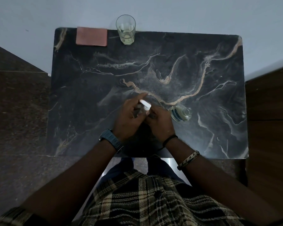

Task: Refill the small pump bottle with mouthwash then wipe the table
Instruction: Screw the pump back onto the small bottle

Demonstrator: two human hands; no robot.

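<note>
While both hands close around the small pump bottle [142, 111] near the middle of the counter [203, 66], the person's left hand [129, 118] sits at the white pump head [145, 104], fingers curled beside it, and the right hand [160, 123] wraps the body from the other side, so the bottle is clamped between the two and mostly hidden. The pump head's nozzle points up and to the left, away from the person. The mouthwash bottle [181, 113] stands open just to the right of the right hand, near it but not touching (its cap is not in view). So the right hand is the nearer one for reaching it. Whether the pump is being unscrewed or tightened cannot be told. A glass [125, 30] with a little pale liquid and a folded pink cloth [91, 36] sit well apart at the far edge, the cloth likely meant for the wiping, not yet begun.
</note>
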